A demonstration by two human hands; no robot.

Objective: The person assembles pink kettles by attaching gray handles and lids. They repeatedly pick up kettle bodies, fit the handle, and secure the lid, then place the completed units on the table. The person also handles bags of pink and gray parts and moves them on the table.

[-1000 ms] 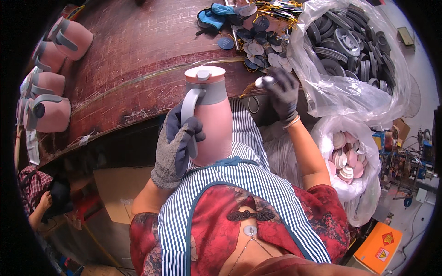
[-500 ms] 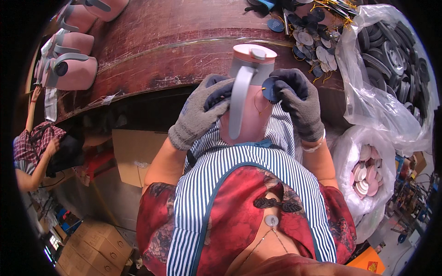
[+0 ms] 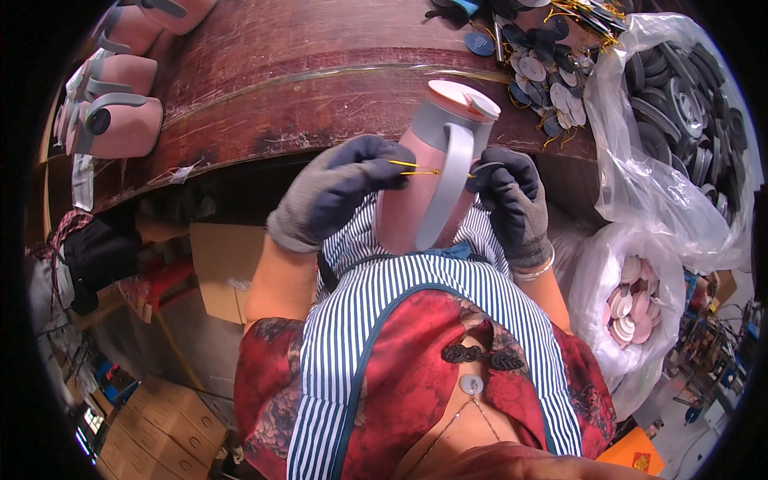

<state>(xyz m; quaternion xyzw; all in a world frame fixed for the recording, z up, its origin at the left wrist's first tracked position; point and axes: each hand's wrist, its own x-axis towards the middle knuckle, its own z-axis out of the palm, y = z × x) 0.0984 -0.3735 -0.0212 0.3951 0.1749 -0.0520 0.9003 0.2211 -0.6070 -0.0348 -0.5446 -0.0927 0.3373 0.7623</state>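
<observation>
A pink pitcher [image 3: 412,196] with a grey collar, grey handle [image 3: 448,192] and pink-and-white lid [image 3: 460,98] rests tilted in my lap against the striped apron. My gloved left hand [image 3: 338,188] pinches one end of a yellow cord [image 3: 416,170], drawn taut on the pitcher's left side. The cord passes behind or under the handle; exactly how is hidden. On the other side, my gloved right hand [image 3: 518,204] pinches a dark round hang tag [image 3: 486,170], seen nearly edge-on, to which the cord runs.
Several pink pitchers [image 3: 124,132] lie at the table's left end. A pile of round tags with yellow cords [image 3: 552,80] is at the far right of the worn table [image 3: 264,96]. Plastic bags hold dark round lids [image 3: 684,108] and pink and white discs [image 3: 632,308]. Cardboard boxes [image 3: 164,428] stand lower left.
My left hand has left the pitcher's side and taken the cord, pulling it taut leftward. The pitcher has tipped to the right, its handle turning too. At far left, a person has shifted.
</observation>
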